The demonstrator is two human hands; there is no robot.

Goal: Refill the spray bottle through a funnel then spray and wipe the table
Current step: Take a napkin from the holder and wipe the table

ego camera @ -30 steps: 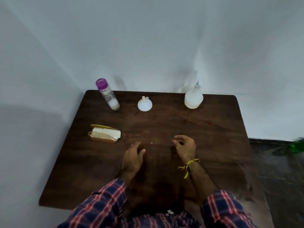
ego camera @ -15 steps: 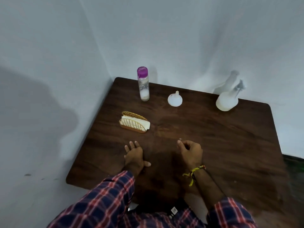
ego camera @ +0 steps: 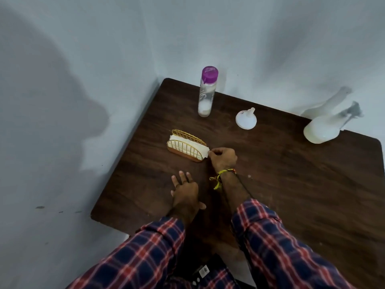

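A white spray bottle point(ego camera: 321, 129) stands at the back right of the dark wooden table point(ego camera: 291, 184), blurred. A white funnel point(ego camera: 245, 119) sits upside down near the back middle. A clear bottle with a purple cap point(ego camera: 206, 92) stands at the back left, with white liquid at its bottom. A gold wire holder point(ego camera: 185, 150) holds white napkins point(ego camera: 193, 146). My right hand point(ego camera: 224, 158) pinches the right end of the napkins. My left hand point(ego camera: 185, 192) lies flat on the table, fingers spread, holding nothing.
Pale walls close in behind and to the left of the table, which fits into the corner. The table's near left corner point(ego camera: 93, 215) and left edge lie close to my left hand.
My right hand has moved forward and left to the napkin holder and closed on the napkins. The camera has swung left. My left hand stays flat on the table.
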